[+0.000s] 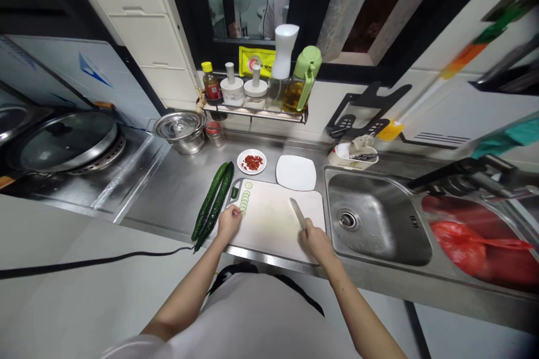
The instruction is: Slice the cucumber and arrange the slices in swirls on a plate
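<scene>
On the white cutting board [273,230], a row of thin cucumber slices [245,199] runs along the left side. My left hand [229,221] is at the near end of that row, its fingers pinched on a cucumber slice [243,213]. A short dark green cucumber end [234,193] lies by the board's grey handle. My right hand [316,240] grips a kitchen knife [297,212] by its handle, the blade pointing away and to the left over the board. Two whole cucumbers [214,202] lie side by side left of the board.
Behind the board stand a plate of chopped red chili [251,170] and a white square plate [296,173]. The sink [379,219] is at the right. A steel pot [181,132] and a lidded wok [67,140] are leftward. A seasoning rack [261,114] hangs above the counter.
</scene>
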Tool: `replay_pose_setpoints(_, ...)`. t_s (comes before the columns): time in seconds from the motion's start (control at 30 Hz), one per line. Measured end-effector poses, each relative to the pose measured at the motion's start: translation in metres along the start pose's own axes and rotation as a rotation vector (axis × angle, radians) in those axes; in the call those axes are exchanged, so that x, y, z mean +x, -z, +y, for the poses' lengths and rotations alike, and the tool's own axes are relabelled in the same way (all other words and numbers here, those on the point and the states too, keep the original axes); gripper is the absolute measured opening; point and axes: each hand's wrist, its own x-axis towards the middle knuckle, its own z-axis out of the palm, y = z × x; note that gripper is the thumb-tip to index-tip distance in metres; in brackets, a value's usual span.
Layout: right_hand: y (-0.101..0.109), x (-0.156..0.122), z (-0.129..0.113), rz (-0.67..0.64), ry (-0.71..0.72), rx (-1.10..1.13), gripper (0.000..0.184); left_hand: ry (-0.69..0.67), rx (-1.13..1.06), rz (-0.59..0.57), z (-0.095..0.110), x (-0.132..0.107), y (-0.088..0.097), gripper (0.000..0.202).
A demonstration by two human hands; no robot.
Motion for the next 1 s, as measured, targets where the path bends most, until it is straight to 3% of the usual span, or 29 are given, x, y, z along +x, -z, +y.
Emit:
replay_pose_setpoints(0.27,-0.002,0.001,0.001,0.006,0.004,-0.007,0.035,0.012,0.079,0.009,-0.001,0.003,0.002,0.014)
replay_pose_setpoints(0.53,-0.005,0.004,0.002,0.015,0.001,-0.026,0.034,-0.064,0.145,0.023,-0.002,0.003,0.003,0.018)
replay_pose_setpoints(0.8,-0.006,0.004,0.003,0.015,0.005,-0.02,0.034,-0.028,0.211,0.001,-0.005,0.005,0.001,0.019)
replay_pose_setpoints(1.0,-0.004,0.003,0.002,0.017,0.005,-0.004,0.034,-0.063,0.16,0.028,0.005,0.016,0.002,0.018)
